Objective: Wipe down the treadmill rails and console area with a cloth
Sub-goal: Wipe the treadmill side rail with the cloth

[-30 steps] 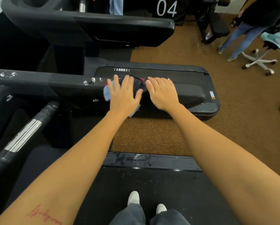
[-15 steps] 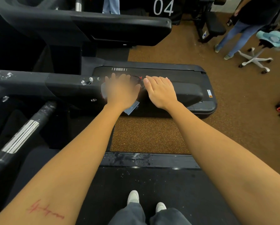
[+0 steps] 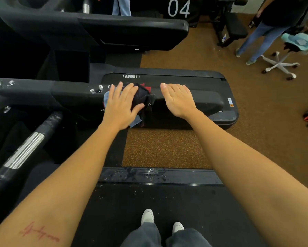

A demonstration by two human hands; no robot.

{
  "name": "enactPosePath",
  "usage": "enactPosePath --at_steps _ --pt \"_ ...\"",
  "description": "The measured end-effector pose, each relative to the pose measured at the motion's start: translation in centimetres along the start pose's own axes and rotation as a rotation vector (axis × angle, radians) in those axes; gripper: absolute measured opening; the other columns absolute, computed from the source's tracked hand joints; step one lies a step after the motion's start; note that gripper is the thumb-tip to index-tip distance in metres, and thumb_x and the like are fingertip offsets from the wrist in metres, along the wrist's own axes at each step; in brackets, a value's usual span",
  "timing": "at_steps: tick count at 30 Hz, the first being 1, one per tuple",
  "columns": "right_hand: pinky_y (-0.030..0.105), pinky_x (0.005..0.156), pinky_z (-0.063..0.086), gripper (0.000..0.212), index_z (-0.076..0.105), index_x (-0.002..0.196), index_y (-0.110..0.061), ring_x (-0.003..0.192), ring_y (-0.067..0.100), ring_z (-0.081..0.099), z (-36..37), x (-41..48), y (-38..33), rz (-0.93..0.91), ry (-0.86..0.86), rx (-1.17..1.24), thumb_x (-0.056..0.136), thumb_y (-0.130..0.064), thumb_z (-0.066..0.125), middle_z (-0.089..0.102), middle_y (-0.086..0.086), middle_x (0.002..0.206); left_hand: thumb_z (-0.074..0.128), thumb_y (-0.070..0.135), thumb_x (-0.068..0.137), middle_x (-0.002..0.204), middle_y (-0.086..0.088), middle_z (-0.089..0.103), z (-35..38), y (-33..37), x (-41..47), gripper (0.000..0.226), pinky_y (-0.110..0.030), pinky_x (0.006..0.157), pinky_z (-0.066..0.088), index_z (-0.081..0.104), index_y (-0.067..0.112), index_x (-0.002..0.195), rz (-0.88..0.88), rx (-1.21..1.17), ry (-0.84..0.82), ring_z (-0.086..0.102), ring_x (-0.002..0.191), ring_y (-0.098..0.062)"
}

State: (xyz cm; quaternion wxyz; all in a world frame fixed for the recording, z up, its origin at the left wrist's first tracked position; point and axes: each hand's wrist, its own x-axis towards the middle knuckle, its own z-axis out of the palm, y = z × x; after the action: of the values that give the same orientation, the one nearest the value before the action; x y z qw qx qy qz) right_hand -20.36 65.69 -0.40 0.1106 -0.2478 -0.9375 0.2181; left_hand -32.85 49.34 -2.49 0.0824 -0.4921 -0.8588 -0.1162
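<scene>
arms: bare | left forearm [image 3: 65, 184]: red waveform-like marking [image 3: 40, 232] | trousers [image 3: 143, 237]: dark grey | shoes [image 3: 147, 216]: white

the left hand [image 3: 121, 107] has slid the cloth [image 3: 142, 97] along the rail [image 3: 69, 93], away from the right hand [image 3: 180, 101] and nearer the white flecks [image 3: 96, 90] just left of its fingers; the hands, side by side a second ago, now stand apart, with bunched dark cloth bared between them.

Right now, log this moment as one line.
left hand: pressing cloth on rail | right hand: flat on rail, beside cloth | white spots: on rail left of cloth
</scene>
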Motion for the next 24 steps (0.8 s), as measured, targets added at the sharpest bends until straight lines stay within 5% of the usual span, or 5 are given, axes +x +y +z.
enactPosePath --at_steps 10,18,24 --pt "0.044 0.114 0.016 0.055 0.046 0.136 -0.018 0.129 0.021 0.041 0.4 0.2 0.1 0.008 0.003 -0.04 0.101 -0.043 0.012 0.052 0.001 0.137 0.032 0.045 0.097 0.144 -0.012 0.038 -0.9 2.5 3.8 0.055 -0.047 0.115 0.003 0.04 0.007 0.134 -0.331 -0.117 -0.063 0.018 0.14 -0.033" --pt "0.043 0.115 0.014 0.052 0.043 0.139 -0.019 0.132 0.021 0.038 0.6 0.1 0.1 0.007 0.027 -0.084 0.101 -0.043 0.017 0.048 -0.001 0.141 0.033 0.048 0.095 0.149 -0.012 0.032 0.5 1.5 0.4 0.062 -0.046 0.115 0.006 0.031 0.008 0.142 -0.062 -0.008 0.02 0.017 0.141 -0.036" --pt "0.041 0.115 0.013 0.051 0.04 0.141 -0.018 0.134 0.022 0.035 0.6 -0.2 0.0 0.009 0.036 -0.094 0.101 -0.042 0.02 0.046 0.0 0.142 0.039 0.044 0.095 0.135 -0.01 0.049 -0.1 0.0 2.2 0.051 -0.046 0.113 0.019 0.045 0.009 0.132 -0.044 -0.056 0.023 0.037 0.129 -0.031"
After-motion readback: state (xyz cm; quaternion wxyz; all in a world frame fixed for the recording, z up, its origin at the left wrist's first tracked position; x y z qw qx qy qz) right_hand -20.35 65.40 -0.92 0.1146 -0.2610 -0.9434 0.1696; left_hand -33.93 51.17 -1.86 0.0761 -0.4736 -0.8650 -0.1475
